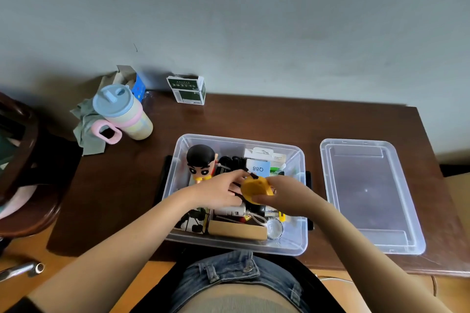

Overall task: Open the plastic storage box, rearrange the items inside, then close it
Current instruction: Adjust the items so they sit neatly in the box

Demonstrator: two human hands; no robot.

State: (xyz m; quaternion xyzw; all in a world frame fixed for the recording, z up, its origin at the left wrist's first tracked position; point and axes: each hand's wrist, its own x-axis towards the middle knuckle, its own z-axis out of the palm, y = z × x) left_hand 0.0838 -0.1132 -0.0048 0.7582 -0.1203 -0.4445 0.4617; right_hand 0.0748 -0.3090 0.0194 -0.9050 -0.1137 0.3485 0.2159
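Dark wooden tabletop (279,119) held the clear plastic storage box (297,241), its lid (371,195) off to the right, where the right hand (287,193) gripped a round yellow gadget (254,189) while the left hand (218,192) apparently pinched its black cord, best tucked flat before placing.

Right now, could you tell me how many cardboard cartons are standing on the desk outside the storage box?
2: the green-and-white carton at the desk's back edge by the wall, and an opened blue carton behind the lidded cup. Others may be hidden.
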